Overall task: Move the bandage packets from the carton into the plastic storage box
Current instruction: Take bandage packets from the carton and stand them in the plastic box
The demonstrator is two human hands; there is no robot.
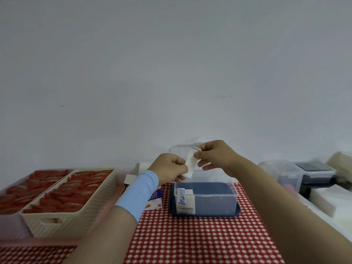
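**Bandage packet (190,164) hanging over the box, both hands pinching it**

The white packet is hanging in the air just above the back left corner of the plastic storage box (215,203), and both hands are holding it. The left hand (169,169) is gripping its lower part, with the fingers (181,166) curled around it. The right hand (213,155) is pinching the upper end between thumb and forefinger, and its other fingers are loosely spread.

The long axis of the packet is standing almost upright, with the top leaning a little to the right. The lower end is pointing down toward the open box.

Inside the box, the stored packets (185,201) are standing on edge against its left wall, and the rest of the inside is looking free. The carton (154,199) is standing on the counter (190,241) just left of the box, partly hidden behind the left wrist.

In my judgement the coming move is a short lowering. The packet should be going straight down, staying upright, beside the stored ones. Both hands are about equally near to that place.
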